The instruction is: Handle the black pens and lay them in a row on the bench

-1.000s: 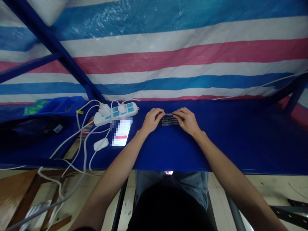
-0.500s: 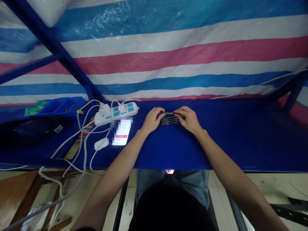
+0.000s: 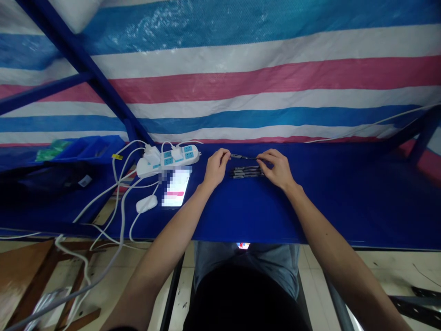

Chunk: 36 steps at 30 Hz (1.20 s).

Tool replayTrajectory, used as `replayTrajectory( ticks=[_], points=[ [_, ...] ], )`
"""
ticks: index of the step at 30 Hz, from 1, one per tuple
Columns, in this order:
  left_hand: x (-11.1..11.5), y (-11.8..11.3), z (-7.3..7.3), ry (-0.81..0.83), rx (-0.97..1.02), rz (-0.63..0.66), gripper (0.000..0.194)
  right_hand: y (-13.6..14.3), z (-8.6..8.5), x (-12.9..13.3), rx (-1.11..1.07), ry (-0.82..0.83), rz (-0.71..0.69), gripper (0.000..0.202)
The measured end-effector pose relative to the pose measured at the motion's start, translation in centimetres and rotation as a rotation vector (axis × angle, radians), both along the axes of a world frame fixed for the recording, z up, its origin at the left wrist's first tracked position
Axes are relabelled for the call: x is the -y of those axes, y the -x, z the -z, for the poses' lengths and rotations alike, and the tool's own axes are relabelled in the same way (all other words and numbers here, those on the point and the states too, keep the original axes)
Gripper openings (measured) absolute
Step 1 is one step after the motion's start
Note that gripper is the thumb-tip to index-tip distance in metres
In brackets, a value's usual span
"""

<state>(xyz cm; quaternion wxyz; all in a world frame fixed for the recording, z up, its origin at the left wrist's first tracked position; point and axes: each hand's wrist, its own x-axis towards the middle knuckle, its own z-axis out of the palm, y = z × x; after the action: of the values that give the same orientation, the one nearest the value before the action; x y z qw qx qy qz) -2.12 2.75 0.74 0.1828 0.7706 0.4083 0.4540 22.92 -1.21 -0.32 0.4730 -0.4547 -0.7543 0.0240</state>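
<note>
A slim dark pen (image 3: 243,157) stretches between my two hands, just beyond a small row of similar pens. My left hand (image 3: 217,168) pinches its left end between thumb and fingers. At its right end, my right hand (image 3: 276,167) has thumb and fingertips closed on the pen. Several dark pens (image 3: 246,173) with grey parts lie side by side on the blue tabletop (image 3: 248,211), nearer to me than the held one. Their right ends are partly covered by my right hand.
Left of my hands lie a lit phone (image 3: 176,187), a white power strip (image 3: 189,155) with plugs, and a white adapter (image 3: 146,204). White cables (image 3: 121,216) loop over the table's left side. Blue bins (image 3: 82,149) stand farther left; a striped sheet (image 3: 241,87) hangs behind.
The held pen has moved slightly away from the row, leaving a gap. My hands have spread farther apart along it, the right one shifting right. The view has shifted slightly.
</note>
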Motion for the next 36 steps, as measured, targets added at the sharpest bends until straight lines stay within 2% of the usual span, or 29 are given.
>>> replayTrajectory(
  ticks=[4, 9, 12, 16, 19, 25, 29, 36],
  points=[
    [-0.1, -0.1, 0.1, -0.044, -0.099, 0.040, 0.039, 0.8, 0.2, 0.1, 0.006, 0.006, -0.043, 0.019],
    [-0.1, -0.3, 0.3, -0.043, -0.160, 0.114, 0.056, 1.9, 0.4, 0.3, 0.008, -0.072, -0.049, 0.013],
    [0.0, -0.5, 0.3, -0.043, -0.164, 0.140, 0.048, 2.0, 0.6, 0.4, 0.024, -0.055, -0.043, 0.011],
    [0.1, -0.5, 0.3, -0.053, -0.176, 0.169, 0.022, 1.8, 1.0, 0.2, 0.080, 0.022, -0.082, 0.014],
    [0.1, -0.5, 0.4, -0.068, -0.152, 0.177, 0.009, 1.7, 1.1, 0.2, 0.134, 0.072, -0.056, 0.018],
    [0.2, -0.6, 0.3, -0.069, -0.162, 0.143, 0.015, 1.8, 0.7, 0.3, 0.116, 0.040, -0.023, 0.010],
    [-0.1, -0.6, 0.4, -0.041, -0.204, 0.117, 0.033, 1.7, 0.6, 0.3, 0.102, 0.000, -0.017, 0.009],
    [-0.2, -0.5, 0.5, -0.036, -0.177, 0.159, 0.037, 1.7, 0.5, 0.3, 0.099, -0.016, -0.010, 0.007]
  ],
)
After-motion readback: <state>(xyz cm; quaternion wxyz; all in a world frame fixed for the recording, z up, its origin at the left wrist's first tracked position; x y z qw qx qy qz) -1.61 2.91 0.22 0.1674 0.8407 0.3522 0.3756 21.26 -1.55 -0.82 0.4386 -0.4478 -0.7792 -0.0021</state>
